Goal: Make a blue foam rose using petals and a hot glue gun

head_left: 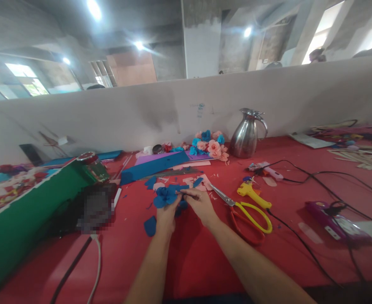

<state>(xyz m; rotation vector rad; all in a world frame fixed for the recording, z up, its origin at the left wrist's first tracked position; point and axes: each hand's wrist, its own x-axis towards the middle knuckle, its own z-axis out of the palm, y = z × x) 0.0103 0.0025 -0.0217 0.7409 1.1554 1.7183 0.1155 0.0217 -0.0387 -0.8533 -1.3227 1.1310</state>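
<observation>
A blue paper flower [162, 195] with a curled centre and wide petals is held in my left hand [166, 214], its fingers closed under the bloom. My right hand [202, 204] pinches a small blue paper petal [186, 194] at the flower's right edge, where the fingertips of both hands nearly meet. A loose blue petal [149, 226] lies on the red tabletop left of my left wrist. More blue pieces lie behind and under my hands, partly hidden. Scissors [236, 207] with one yellow and one red handle rest to the right of my right hand.
A yellow glue gun [254, 195] with a cord lies right. Behind are a steel jug [244, 136], pink and blue paper roses [211, 147] and a blue paper strip [154, 167]. A green partition [31, 223] borders the left; a purple device [334, 221] lies right among cables.
</observation>
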